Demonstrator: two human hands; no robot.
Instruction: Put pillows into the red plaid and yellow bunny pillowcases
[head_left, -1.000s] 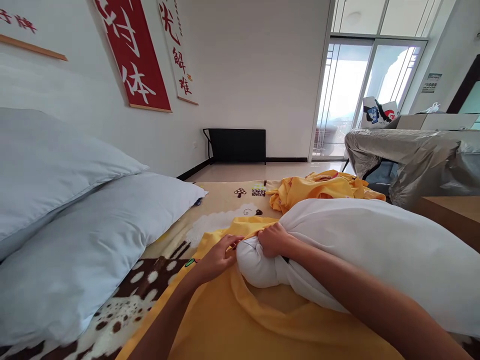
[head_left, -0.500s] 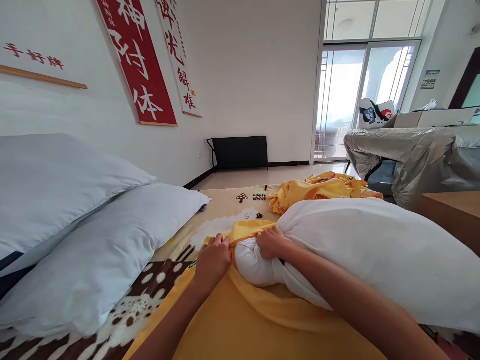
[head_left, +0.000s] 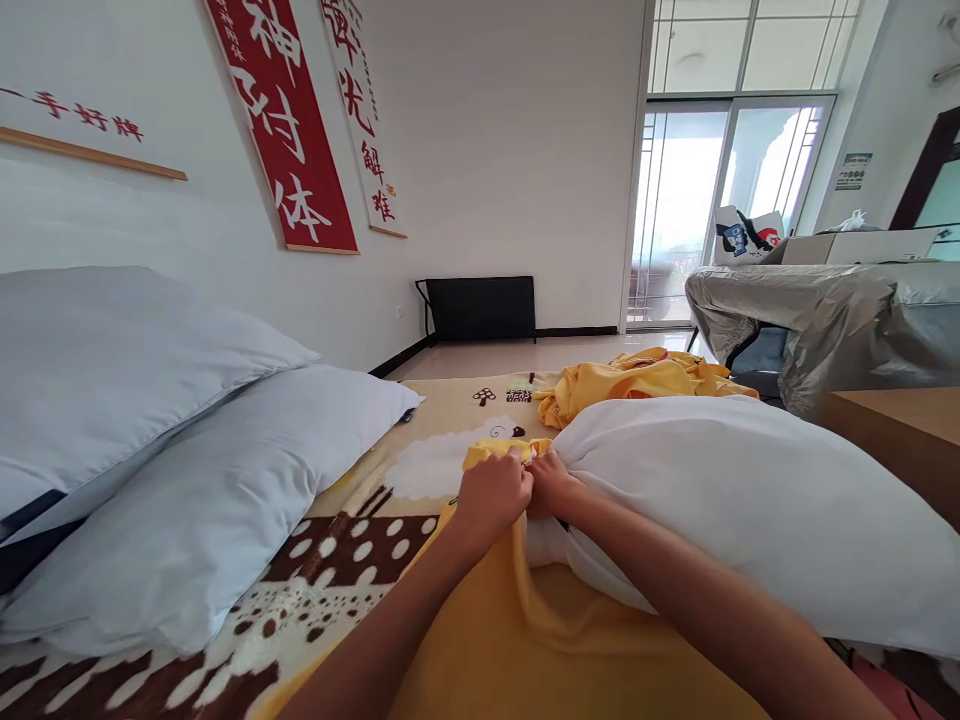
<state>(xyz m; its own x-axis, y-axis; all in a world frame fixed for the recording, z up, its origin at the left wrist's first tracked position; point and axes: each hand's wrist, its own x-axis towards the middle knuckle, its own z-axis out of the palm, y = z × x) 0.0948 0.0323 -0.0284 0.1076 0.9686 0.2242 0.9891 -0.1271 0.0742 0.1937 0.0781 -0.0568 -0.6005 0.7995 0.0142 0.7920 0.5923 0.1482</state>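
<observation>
My left hand [head_left: 495,492] is closed on the edge of a yellow cloth [head_left: 480,640], which spreads toward me over the bed. Right beside it, my right hand [head_left: 550,482] is closed at the gathered end of a large white pillow [head_left: 735,490], close against the cloth's edge. The pillow stretches away to the right under and behind my right forearm. Part of its white corner shows below my hands, next to the yellow cloth. My fingertips are mostly hidden between the two hands.
Two white pillows [head_left: 225,480] lie at the left on a patterned blanket [head_left: 442,455]. A crumpled yellow cloth [head_left: 637,385] is beyond the held pillow. At the right stand a brown box [head_left: 900,430] and a covered table [head_left: 817,300]. A black folded frame [head_left: 480,307] leans by the wall.
My left hand has moved right, up against my right hand, drawing the yellow cloth's edge across the pillow's corner. Less of that white corner shows now.
</observation>
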